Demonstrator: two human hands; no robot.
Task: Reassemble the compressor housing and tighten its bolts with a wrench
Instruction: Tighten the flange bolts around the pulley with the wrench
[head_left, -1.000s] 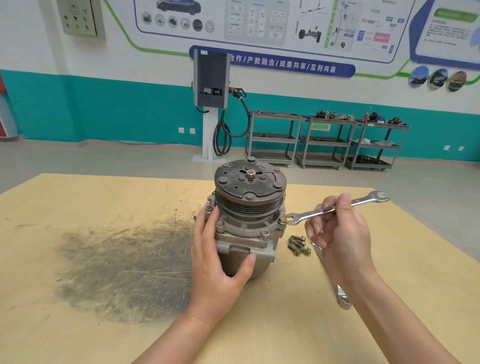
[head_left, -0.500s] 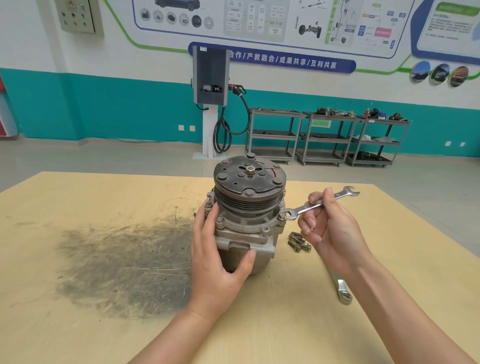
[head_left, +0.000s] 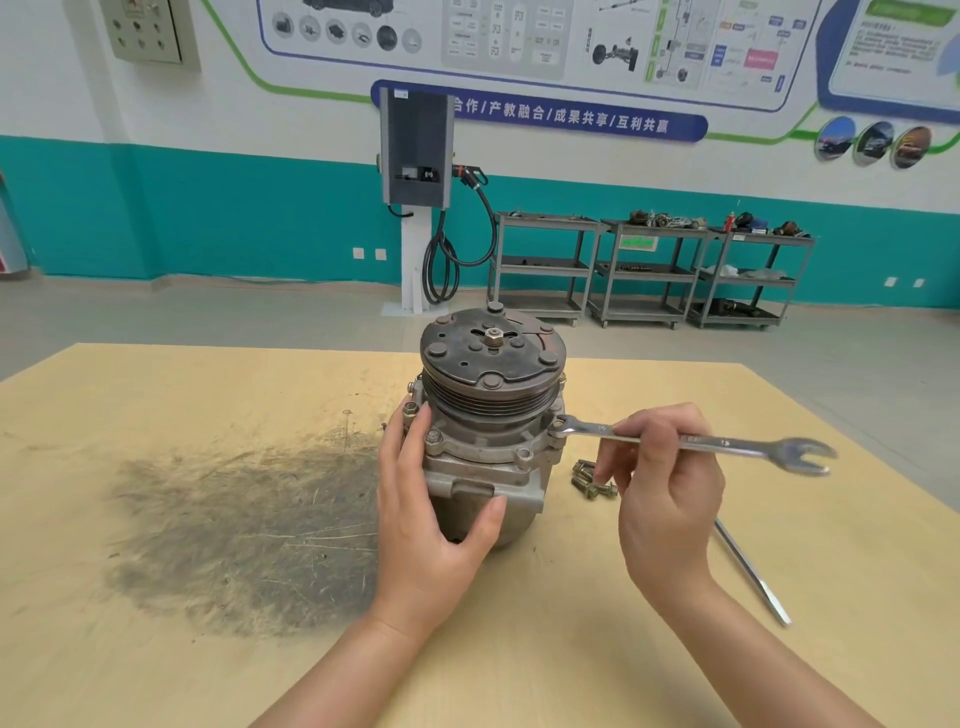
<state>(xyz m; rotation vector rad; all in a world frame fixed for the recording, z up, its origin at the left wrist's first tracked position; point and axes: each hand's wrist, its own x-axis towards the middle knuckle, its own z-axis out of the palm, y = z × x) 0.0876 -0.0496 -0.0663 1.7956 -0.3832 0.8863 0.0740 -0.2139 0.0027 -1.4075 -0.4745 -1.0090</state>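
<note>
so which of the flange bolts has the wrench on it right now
The bolt on the right side of the compressor flange; the wrench ring end sits over it. The front bolts stand bare.

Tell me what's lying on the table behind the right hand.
Loose bolts lie beside the compressor. A second wrench pokes out below the right hand; its upper end is covered.

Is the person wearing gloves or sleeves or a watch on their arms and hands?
No. Both hands are bare: no gloves on the left hand or the right hand. No rings, watch or bracelet show on the fingers or wrists. Both forearms are uncovered as far as the picture's bottom edge, so no sleeve is visible.
</note>
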